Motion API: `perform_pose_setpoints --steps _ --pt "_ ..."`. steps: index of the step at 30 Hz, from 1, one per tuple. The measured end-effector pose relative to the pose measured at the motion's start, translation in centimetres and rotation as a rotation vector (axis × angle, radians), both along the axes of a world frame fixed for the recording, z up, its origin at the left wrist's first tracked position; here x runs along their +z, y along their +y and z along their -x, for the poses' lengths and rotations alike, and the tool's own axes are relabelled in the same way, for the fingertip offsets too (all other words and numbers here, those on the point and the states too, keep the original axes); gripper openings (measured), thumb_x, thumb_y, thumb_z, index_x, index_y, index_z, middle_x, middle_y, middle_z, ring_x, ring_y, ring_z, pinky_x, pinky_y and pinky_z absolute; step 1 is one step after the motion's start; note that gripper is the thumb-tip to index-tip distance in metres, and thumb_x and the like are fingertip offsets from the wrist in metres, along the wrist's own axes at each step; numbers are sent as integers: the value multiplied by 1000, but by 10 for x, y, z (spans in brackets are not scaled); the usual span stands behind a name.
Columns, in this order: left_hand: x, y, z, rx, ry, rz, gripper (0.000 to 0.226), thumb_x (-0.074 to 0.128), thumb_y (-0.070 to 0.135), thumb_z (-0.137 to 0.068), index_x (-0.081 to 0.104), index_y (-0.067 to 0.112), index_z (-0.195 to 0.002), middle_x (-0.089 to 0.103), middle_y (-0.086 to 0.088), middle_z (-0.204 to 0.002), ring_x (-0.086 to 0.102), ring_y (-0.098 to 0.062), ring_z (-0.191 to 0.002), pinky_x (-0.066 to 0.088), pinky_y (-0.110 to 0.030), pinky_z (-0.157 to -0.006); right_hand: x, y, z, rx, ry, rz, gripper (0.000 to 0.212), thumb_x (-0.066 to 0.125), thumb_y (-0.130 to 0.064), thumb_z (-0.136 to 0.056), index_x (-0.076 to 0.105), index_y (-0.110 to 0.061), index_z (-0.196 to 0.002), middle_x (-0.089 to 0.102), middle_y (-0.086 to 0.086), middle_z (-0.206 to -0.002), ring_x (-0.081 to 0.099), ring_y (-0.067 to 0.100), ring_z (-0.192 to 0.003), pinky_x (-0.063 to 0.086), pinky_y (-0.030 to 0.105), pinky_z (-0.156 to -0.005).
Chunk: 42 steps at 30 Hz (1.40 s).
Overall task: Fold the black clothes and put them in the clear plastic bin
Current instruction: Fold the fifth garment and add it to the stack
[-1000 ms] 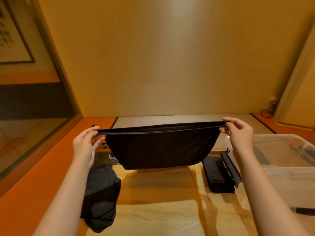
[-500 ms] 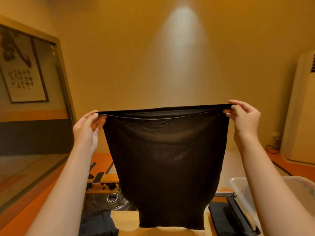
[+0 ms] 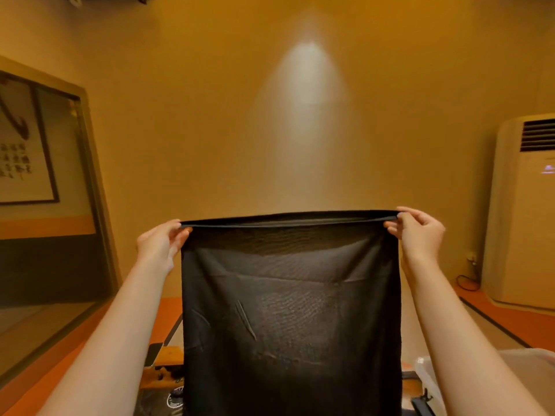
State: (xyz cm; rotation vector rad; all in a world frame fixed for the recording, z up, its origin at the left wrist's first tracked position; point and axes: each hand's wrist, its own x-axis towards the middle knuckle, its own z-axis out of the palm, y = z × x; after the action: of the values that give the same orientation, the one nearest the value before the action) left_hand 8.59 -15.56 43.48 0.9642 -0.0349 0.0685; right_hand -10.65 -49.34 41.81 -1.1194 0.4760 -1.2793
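A black garment (image 3: 291, 310) hangs in front of me, stretched flat by its top hem and reaching past the bottom edge of the view. My left hand (image 3: 160, 244) pinches the hem's left corner. My right hand (image 3: 417, 232) pinches the right corner at about the same height. Part of the clear plastic bin (image 3: 429, 376) shows at the lower right, behind my right forearm. The garment hides the table below it.
A standing air conditioner (image 3: 522, 211) is at the far right with a cable on the orange floor beside it. A framed picture (image 3: 24, 151) hangs on the left wall. Small items (image 3: 168, 370) sit on the table's far left edge.
Both hands have lifted the garment higher and it has unfolded to hang much longer. The view has tilted up, so the table and the other black clothes have dropped out of sight.
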Motion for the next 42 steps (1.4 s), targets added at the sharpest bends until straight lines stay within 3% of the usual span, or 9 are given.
perform_pose_setpoints --steps 3,7,10,17,22,26,30,36,42 --pt "-13 -11 -32 -26 60 12 13 55 -9 -91 61 0 -82 66 -16 -86 68 -14 -52 58 -18 -63 -12 -8 -33 21 33 -66 20 48 2 -95 67 -2 -103 66 9 -85 66 6 -56 54 14 -60" --pt "-11 -24 -63 -10 65 61 14 57 -8 -91 63 -4 -102 63 -18 -115 68 -23 -80 59 -21 -70 -13 -8 -63 56 2 -152 22 45 0 -98 65 -2 -106 67 13 -95 70 13 -71 58 20 -70" --pt "4 -29 -76 7 22 60 16 55 -6 -92 63 -2 -106 62 -17 -118 69 -22 -82 59 -22 -73 1 -8 -78 74 -87 -169 23 43 -1 -99 64 -4 -108 68 16 -101 73 16 -80 58 22 -75" --pt "54 -13 -68 22 -149 126 16 52 -5 -95 62 5 -88 62 -16 -110 70 -19 -81 55 -17 -69 44 -1 -73 110 -302 -130 20 47 -1 -98 65 -9 -99 66 16 -111 73 17 -83 54 17 -71" --pt "40 5 -26 19 -140 106 14 52 -2 -95 64 6 -93 64 -14 -107 70 -20 -88 54 -16 -69 29 14 -41 132 -301 -155 21 46 2 -97 65 -8 -94 66 16 -104 73 16 -78 54 16 -69" --pt "-5 24 12 32 -29 100 14 54 1 -96 64 8 -101 62 -13 -115 69 -18 -95 56 -17 -71 -13 31 -8 157 -211 -169 24 46 3 -96 65 -9 -90 66 12 -88 73 14 -70 55 15 -67" --pt "-80 43 51 96 82 58 15 52 1 -96 64 9 -101 61 -11 -114 68 -18 -97 56 -18 -70 -80 45 32 171 -96 -215 25 44 5 -95 65 -8 -87 65 12 -83 72 15 -67 56 15 -63" --pt "-213 71 130 228 303 -4 20 49 -3 -96 61 10 -88 62 -2 -102 65 -16 -87 56 -14 -63 -214 71 102 157 202 -215 25 45 -2 -97 66 -12 -90 66 8 -82 69 11 -61 55 16 -56" --pt "-300 96 213 292 451 -184 20 51 -4 -95 59 10 -83 62 4 -85 65 -12 -69 51 -8 -53 -310 100 169 84 436 -276 27 44 -1 -98 66 -10 -85 66 15 -84 66 28 -73 54 15 -50"
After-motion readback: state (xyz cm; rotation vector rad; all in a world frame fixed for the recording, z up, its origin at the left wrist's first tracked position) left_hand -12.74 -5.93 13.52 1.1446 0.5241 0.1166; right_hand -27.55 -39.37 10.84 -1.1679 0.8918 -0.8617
